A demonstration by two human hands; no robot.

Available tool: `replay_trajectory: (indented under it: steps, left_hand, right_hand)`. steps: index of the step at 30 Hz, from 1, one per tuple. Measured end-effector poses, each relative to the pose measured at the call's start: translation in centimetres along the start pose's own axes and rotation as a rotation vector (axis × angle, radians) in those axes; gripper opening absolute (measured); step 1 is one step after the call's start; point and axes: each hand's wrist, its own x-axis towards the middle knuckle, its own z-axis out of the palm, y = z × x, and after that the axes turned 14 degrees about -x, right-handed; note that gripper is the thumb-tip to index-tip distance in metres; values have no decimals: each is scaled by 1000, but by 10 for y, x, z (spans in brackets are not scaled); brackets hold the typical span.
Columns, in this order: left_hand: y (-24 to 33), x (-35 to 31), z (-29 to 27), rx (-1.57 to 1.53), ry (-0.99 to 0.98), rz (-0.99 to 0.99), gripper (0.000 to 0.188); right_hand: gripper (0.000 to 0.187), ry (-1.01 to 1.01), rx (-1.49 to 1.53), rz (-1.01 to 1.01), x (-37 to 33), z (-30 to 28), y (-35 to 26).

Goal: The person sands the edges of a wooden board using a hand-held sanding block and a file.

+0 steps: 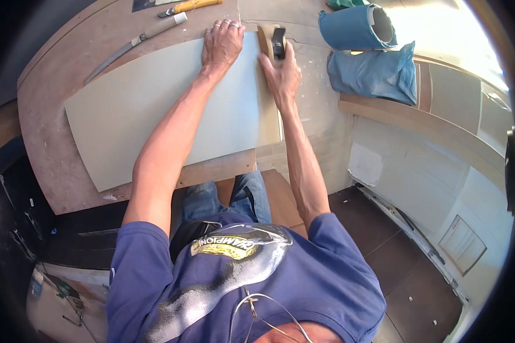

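A large pale sheet (137, 114) lies on the worktable, its left edge curved. My left hand (222, 48) rests on the sheet near its far edge, fingers stretched out toward that edge. At the far right corner, my right hand (283, 74) grips a tan block-shaped tool with a black part (266, 41). The thumb is on the left side of this tool and the fingers are on its right. I cannot make out its exact kind. A tan strip (269, 117) runs along the sheet's right edge, below the right hand.
A curved-blade hand saw (157, 27) and a yellow-handled cutter (191, 7) lie on the pinkish worktable (46, 131) beyond the sheet. To the right are a blue roll (349, 27) and a blue wrapped bundle (375, 74) by a wooden ledge (423, 120). Dark tiles (406, 268) cover the floor.
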Motion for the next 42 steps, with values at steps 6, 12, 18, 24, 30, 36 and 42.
replay_trajectory:
  steps: [6,12,18,24,30,36,42]
  left_hand:
    - [19,8,3,-33,-18,25,30]
    - [1,5,2,-7,38,15,29]
    - [21,9,5,-9,-33,20,30]
    - [6,4,1,3,-26,-11,31]
    - [17,8,9,-4,-49,5,31]
    - [-6,3,26,7,142,70,27]
    - [-3,4,17,-21,55,30,26]
  right_hand:
    - [72,49,-73,20,65,-3,-13]
    - [76,60,-31,-68,-11,1,8]
    - [72,53,-98,-26,65,-5,-14]
    - [74,47,-20,-81,-9,-2,9]
    - [72,47,-89,-44,43,-12,-13]
    - [73,9,-50,-68,-20,-12,21]
    - [81,-45,-42,94,-180,-51,68]
